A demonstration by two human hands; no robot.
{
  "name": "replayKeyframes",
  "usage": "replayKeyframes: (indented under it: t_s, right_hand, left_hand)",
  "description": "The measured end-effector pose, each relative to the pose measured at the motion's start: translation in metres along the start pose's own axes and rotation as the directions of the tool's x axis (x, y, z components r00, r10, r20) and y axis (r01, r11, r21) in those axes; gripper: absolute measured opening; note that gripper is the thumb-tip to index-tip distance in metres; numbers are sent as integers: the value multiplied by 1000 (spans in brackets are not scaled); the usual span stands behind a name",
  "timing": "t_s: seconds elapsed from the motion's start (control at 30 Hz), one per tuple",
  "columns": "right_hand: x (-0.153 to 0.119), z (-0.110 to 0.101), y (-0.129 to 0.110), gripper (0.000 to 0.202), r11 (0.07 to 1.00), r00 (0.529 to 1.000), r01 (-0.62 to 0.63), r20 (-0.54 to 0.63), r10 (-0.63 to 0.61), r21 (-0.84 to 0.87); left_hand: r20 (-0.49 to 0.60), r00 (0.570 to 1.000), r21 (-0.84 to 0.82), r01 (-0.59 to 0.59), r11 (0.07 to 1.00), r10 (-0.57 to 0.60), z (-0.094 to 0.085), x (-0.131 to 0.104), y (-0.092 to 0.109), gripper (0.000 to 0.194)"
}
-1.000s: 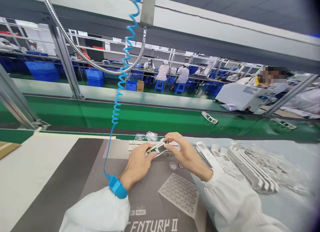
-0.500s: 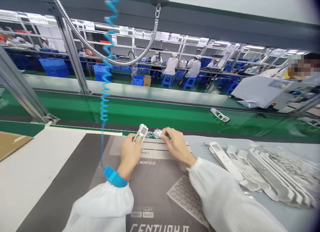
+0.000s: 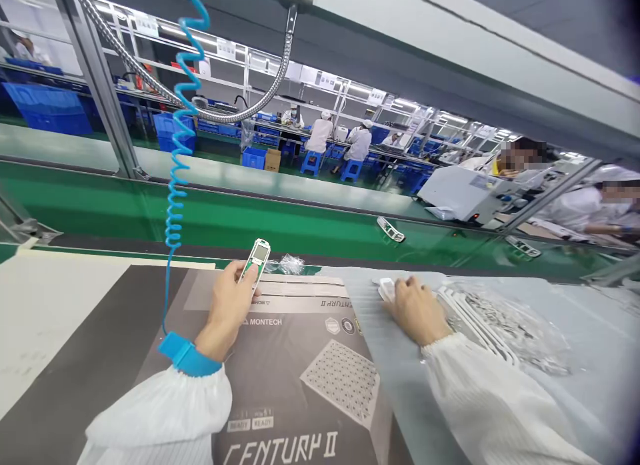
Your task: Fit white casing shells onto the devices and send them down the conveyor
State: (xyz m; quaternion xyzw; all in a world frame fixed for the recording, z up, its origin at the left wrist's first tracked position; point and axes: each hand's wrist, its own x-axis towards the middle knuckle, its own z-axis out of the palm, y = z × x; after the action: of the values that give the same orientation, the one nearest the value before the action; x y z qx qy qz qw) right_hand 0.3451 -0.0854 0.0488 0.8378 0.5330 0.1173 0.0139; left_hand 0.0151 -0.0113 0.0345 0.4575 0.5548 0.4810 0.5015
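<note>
Head view, the only one. My left hand (image 3: 229, 305) has its fingers pinched on a white-framed unit (image 3: 261, 253), thumb over the lower front, screen end tipped up and away. The unit sits above the far edge of the printed cardboard (image 3: 280, 378), near crumpled clear plastic (image 3: 292, 265).

My right hand (image 3: 417, 311) is bent over a white shell (image 3: 386, 288) on the grey sheet (image 3: 395, 365). Fingers curled, fairly narrow; can't tell if they grip it or only touch.

Doing it well, my judgement: hold the unit by the frame edges, thumb off screen and green board; take just 1 shell, by its rim, without dragging the pile; keep the coiled cord (image 3: 175, 211) slack.

Counts: 1 unit in hand; 2 similar pieces on the green belt (image 3: 300, 228), 1 nearer (image 3: 391, 229), 1 further right (image 3: 523, 246); 1 shell at my right fingers; several in the shell pile (image 3: 480, 327), overlapped, no exact count; 1 clear bag of small parts (image 3: 520, 328), contents uncountable; 1 blue wrist strap (image 3: 191, 355).
</note>
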Motion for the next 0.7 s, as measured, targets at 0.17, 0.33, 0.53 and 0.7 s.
replayKeyframes:
  t_s: [0.17, 0.33, 0.53, 0.7]
  right_hand:
    - [0, 0, 35, 14, 991, 990, -95, 111, 85, 93]
    - [3, -33, 15, 19, 692, 988, -80, 148, -39, 717]
    - [-18, -38, -111, 61, -440, 957, -223, 109, -270, 870]
    - [-37, -22, -179, 57, -617, 932, -276, 48, -360, 737]
  left_hand:
    - [65, 993, -47, 99, 994, -96, 1, -6, 9, 29]
    - [167, 982, -156, 113, 981, -87, 8, -10, 11, 39]
    - [262, 965, -154, 16, 988, 25, 24, -17, -4, 63]
    - [298, 948, -157, 164, 974, -112, 23, -17, -4, 47]
